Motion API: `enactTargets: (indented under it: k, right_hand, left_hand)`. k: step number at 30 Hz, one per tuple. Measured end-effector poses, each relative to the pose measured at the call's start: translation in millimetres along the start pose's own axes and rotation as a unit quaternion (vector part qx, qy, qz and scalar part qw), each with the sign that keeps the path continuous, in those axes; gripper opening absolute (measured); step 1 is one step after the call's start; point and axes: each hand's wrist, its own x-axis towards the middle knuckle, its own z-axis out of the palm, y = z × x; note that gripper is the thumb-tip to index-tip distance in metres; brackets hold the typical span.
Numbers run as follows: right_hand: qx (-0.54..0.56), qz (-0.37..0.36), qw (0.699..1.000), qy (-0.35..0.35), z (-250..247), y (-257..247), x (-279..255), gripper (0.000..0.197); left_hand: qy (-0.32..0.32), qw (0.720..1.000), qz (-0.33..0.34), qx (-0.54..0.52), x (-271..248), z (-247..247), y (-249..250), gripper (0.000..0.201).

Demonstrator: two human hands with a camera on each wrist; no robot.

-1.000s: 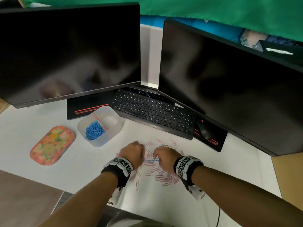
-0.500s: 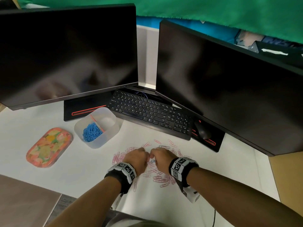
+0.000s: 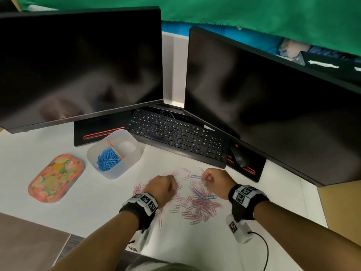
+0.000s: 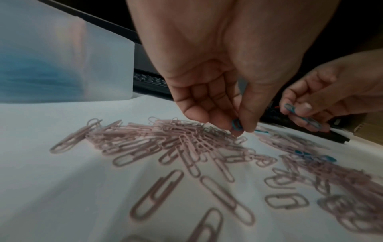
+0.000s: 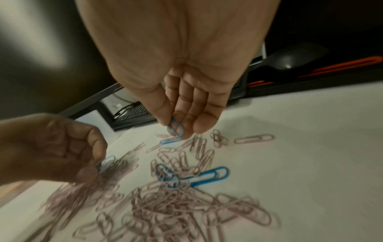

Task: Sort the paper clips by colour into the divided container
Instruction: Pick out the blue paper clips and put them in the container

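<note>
Pink paper clips (image 3: pixel 197 207) lie scattered on the white desk, with a few blue clips (image 3: pixel 206 196) among them. My left hand (image 3: pixel 166 187) hovers over the pile's left part and pinches one blue clip (image 4: pixel 236 125) between thumb and fingertips. My right hand (image 3: pixel 214 179), at the pile's far edge, pinches a blue clip (image 5: pixel 176 126), and a second blue clip (image 5: pixel 168 141) hangs from it towards the desk. The translucent divided container (image 3: pixel 129 163) stands to the left. Its near compartment holds a heap of blue clips (image 3: pixel 107 160). The far compartment looks empty.
A black keyboard (image 3: pixel 175 135) and a mouse (image 3: pixel 239 157) lie just behind the pile, under two dark monitors (image 3: pixel 82 65). A flowered oval lid (image 3: pixel 55 178) rests left of the container. The desk's front edge runs under my forearms.
Half a second ago my hands met over the pile. They have drawn apart, the right one going right and farther back, each with a blue clip.
</note>
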Motion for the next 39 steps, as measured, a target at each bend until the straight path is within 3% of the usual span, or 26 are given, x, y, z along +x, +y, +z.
enactTargets:
  k: [4,7,14,19,23,34,36,39]
  right_hand:
    - [0.062,0.050,0.997,-0.023,-9,9,-4,0.028]
    - [0.114,0.082,0.989,-0.042,-11,14,-9,0.027]
    - [-0.092,-0.008,0.996,-0.022,9,21,-33,0.017]
    - [-0.148,-0.042,0.988,-0.005,18,24,-38,0.018]
    - [-0.143,-0.035,0.989,-0.015,18,23,-38,0.019]
    - [-0.143,-0.017,0.989,-0.021,20,31,-36,0.011]
    - [-0.137,-0.020,0.990,-0.005,18,31,-35,0.002]
    - [-0.112,-0.008,0.994,0.002,16,29,-33,0.009]
  left_hand:
    - [-0.005,0.998,-0.012,-0.069,5,-3,9,0.035]
    - [-0.012,0.994,-0.017,-0.106,9,-3,18,0.035]
    - [-0.020,0.983,-0.033,-0.179,18,6,39,0.027]
    - [-0.051,0.998,0.025,-0.010,29,19,52,0.021]
    - [-0.081,0.986,0.062,0.131,28,28,54,0.026]
    - [-0.110,0.979,0.025,0.168,24,17,36,0.016]
    - [-0.102,0.978,0.016,0.179,24,14,37,0.020]
    - [-0.072,0.983,0.040,0.162,27,14,43,0.023]
